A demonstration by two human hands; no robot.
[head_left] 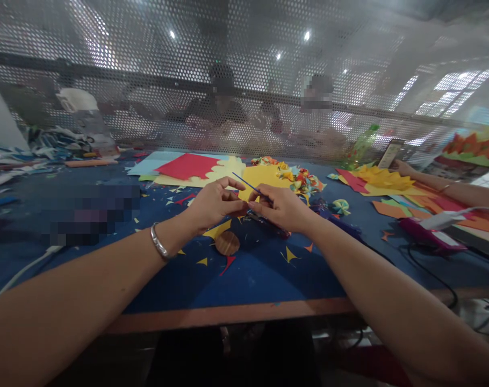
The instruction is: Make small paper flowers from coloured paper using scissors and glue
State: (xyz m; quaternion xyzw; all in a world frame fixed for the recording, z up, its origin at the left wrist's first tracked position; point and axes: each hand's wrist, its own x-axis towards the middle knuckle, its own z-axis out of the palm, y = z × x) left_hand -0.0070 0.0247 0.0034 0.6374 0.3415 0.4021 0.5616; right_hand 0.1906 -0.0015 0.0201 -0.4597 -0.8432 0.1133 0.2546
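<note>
My right hand (285, 207) is closed, with a thin dark blue stick (244, 181) slanting up and left out of its fingers. Close against it, my left hand (216, 203) has its thumb and fingertips pinched together; whatever is between them is too small to make out. The fingertips of both hands nearly meet above the blue tabletop. Just beyond them lies yellow paper (260, 176) with a scalloped edge. A round wooden disc (227, 243) rests below my left hand, among yellow and red paper scraps.
Folded colourful paper pieces (304, 180) are heaped behind my right hand. Red paper (188, 166) lies at the back left. A bottle (361, 145) stands back right, near another person's arm (441, 185). A perforated metal screen (244, 107) rises behind the table.
</note>
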